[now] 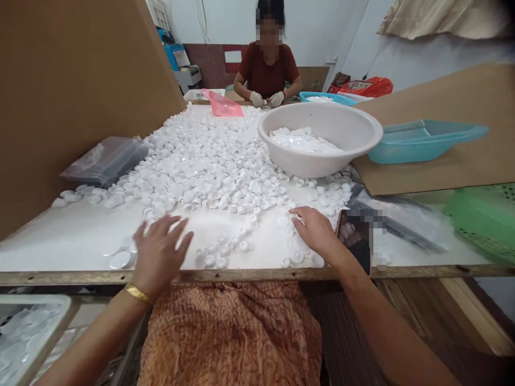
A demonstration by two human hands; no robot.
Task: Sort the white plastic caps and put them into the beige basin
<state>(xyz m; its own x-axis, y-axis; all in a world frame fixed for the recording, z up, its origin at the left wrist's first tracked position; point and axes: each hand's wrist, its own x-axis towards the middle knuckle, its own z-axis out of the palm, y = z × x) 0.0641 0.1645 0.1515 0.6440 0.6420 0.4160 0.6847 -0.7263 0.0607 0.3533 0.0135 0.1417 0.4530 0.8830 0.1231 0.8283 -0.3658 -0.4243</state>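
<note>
A big heap of small white plastic caps [209,161] covers the white table [72,236]. My left hand [159,252] lies flat near the front edge, fingers spread, over bare table beside a few loose caps [213,257]. My right hand [316,230] rests palm down on scattered caps at the heap's near right edge, its fingers stretched forward. Neither hand holds anything that I can see. A white basin [322,136] partly filled with caps stands behind my right hand.
A phone [356,241] lies just right of my right hand. Cardboard walls stand at left and right, with a blue tray [422,142], a green basket [486,220] and plastic bags nearby. Across the table a person in gloves works beside a pink scoop [223,104].
</note>
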